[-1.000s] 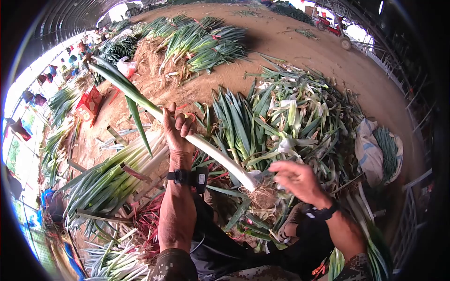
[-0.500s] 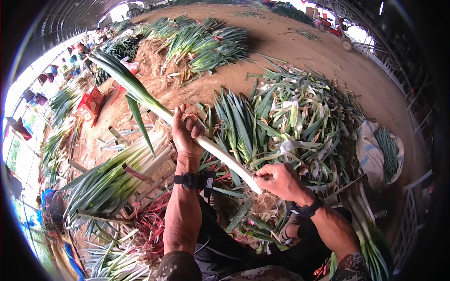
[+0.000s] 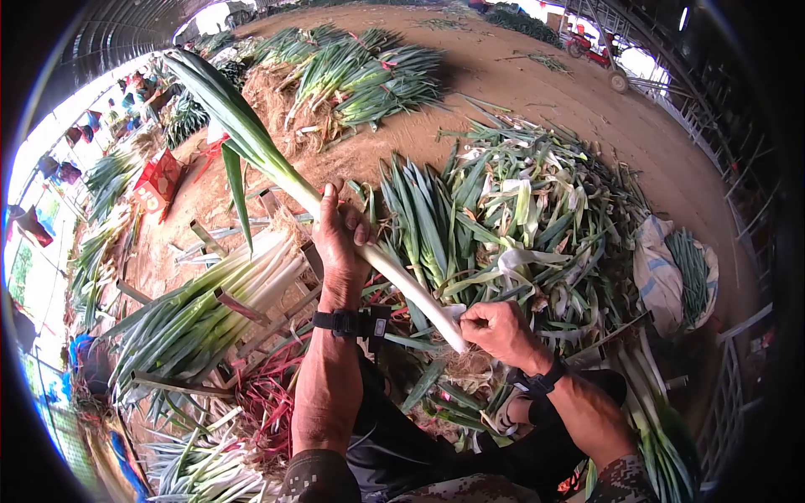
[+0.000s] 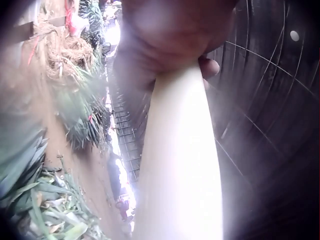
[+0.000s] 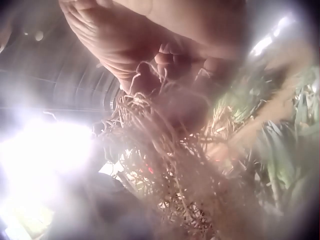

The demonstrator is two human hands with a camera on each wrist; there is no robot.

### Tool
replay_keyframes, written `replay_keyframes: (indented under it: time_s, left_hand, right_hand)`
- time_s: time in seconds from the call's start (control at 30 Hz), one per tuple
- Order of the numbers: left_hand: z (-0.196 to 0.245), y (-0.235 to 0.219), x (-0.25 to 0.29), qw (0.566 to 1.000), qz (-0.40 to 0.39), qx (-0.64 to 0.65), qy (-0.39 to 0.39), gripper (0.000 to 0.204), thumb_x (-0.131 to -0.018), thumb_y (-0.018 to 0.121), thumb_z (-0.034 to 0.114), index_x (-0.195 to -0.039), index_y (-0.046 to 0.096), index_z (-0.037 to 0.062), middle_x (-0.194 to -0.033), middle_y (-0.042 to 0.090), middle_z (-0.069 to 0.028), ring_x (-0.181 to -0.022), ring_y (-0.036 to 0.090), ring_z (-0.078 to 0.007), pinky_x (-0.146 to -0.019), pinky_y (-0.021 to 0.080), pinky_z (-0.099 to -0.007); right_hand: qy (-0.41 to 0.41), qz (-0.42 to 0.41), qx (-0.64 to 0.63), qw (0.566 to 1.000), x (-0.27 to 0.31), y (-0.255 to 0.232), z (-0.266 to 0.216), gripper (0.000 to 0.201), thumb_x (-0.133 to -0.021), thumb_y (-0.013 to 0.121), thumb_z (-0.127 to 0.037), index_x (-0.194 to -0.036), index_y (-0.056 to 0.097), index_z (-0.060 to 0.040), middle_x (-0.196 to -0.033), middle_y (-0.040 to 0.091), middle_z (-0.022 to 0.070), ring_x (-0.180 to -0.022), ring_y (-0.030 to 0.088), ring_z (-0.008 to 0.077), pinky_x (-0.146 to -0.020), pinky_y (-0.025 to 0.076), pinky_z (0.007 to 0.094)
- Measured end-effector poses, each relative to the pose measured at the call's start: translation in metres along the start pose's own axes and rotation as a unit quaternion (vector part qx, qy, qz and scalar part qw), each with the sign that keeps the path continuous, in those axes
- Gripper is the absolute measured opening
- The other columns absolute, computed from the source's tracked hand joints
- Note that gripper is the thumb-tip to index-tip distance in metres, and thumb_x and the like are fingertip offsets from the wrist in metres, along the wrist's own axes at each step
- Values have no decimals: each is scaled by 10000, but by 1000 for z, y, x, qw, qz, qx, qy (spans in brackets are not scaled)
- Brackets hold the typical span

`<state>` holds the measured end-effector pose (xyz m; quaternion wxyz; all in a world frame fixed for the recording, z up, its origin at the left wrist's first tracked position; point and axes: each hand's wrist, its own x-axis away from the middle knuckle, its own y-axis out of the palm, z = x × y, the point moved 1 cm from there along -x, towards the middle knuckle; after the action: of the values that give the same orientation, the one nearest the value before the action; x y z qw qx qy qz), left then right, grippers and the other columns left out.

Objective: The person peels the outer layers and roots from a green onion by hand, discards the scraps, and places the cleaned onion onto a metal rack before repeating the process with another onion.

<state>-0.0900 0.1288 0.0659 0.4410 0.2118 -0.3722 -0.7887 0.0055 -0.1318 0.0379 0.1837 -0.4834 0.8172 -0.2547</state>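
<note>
A long leek [image 3: 411, 289] slants across the middle of the head view, green leaves up to the left, white root end down to the right. My left hand [image 3: 340, 230] grips it around the shaft, fingers curled over it. In the left wrist view the white shaft [image 4: 180, 150] runs out from under that hand [image 4: 175, 35]. My right hand [image 3: 501, 333] has its fingers curled at the root end, pinching the leek's pale outer skin. Thin brown roots [image 5: 160, 130] hang below the right hand [image 5: 155, 50] in the right wrist view; its fingertips are partly hidden.
A bundle of leeks [image 3: 210, 314] lies on a rack to the left, beside red ties [image 3: 268, 398]. Ahead on the right is a heap of stripped leaves [image 3: 545, 218], with a white sack [image 3: 658, 272] beyond it. More leeks [image 3: 369, 80] are piled farther back.
My right hand came in from being open beside the roots and closed its fingers at the leek's root end. My left hand shifted slightly right, still holding the leek.
</note>
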Motion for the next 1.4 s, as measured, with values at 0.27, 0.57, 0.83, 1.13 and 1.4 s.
replay_keyframes:
  time_s: [0.27,0.57,0.83,1.13,1.4]
  left_hand:
    - [1,-1,-1,999,1,36,6,378,-987,601,410,-1223,562,117,-584,314,59,-408,302,-74,-395,288,-248]
    - [3,-6,-2,1000,-11,14,10,376,-1008,554,423,-1264,525,150,-568,314,64,-395,302,-87,-384,286,-262]
    - [6,-6,5,998,42,52,5,694,-970,386,694,-1195,540,56,-659,478,-35,-568,476,-167,-522,443,-306]
    - [2,-23,-3,995,65,74,-16,664,-968,297,727,-958,557,116,-604,456,0,-519,436,-175,-483,381,-321]
    - [6,-35,-12,993,-17,113,16,723,-950,362,725,-1122,586,60,-615,404,9,-519,378,-142,-496,337,-293]
  right_hand:
    - [47,-15,-102,994,3,-6,-6,179,-872,690,-125,-935,727,39,-756,711,55,-692,598,53,-628,495,247]
    - [90,-81,-158,980,3,-2,-17,284,-889,695,-179,-1019,713,72,-843,723,55,-756,616,55,-677,507,234]
    - [82,-7,-107,991,9,8,-8,262,-862,698,-160,-1018,728,48,-828,737,67,-710,604,47,-630,492,255]
    - [-16,67,-25,997,7,35,3,115,-827,688,-91,-869,711,13,-760,701,150,-695,700,181,-634,512,308]
    - [69,33,-187,979,11,27,1,198,-853,724,-133,-956,721,35,-831,730,84,-718,637,76,-663,518,267]
